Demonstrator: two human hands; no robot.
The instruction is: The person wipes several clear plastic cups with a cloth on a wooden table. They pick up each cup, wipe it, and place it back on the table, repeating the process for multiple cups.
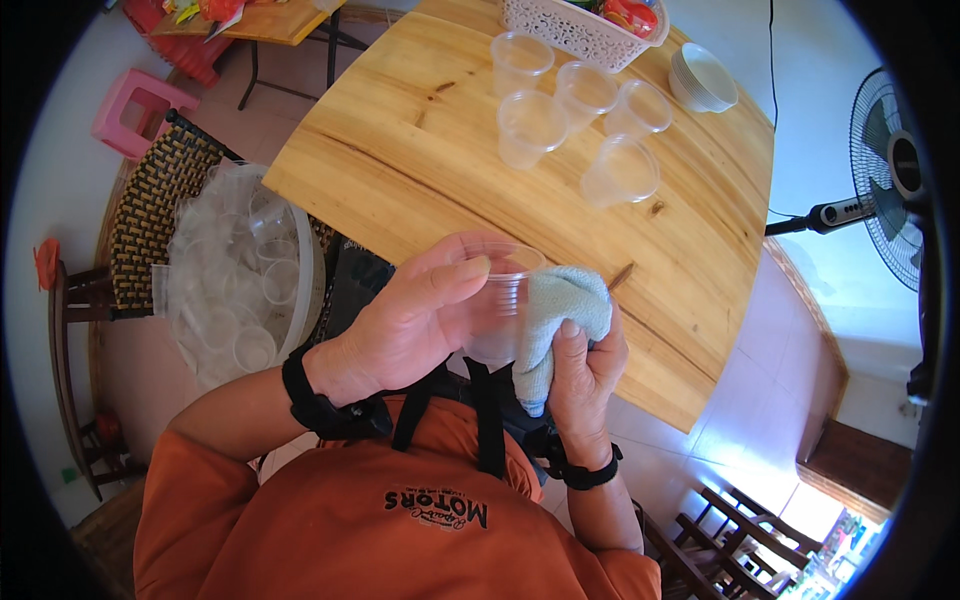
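My left hand [410, 315] is wrapped round a clear plastic cup [495, 320], held upright in front of my chest near the table's front edge. My right hand [588, 375] grips a folded light-blue cloth [565, 310], which presses against the cup's right side. Several more clear cups [530, 125] stand mouth up on the wooden table [400, 160], beyond my hands. To my left, a large clear plastic bag [215, 290] holds many loose cups of the same kind.
A white lattice basket [575, 30] stands at the table's far edge, with a stack of white bowls [702, 80] to its right. A standing fan [885, 175] is at the right. A woven chair [160, 215] and a pink stool [140, 110] are at the left.
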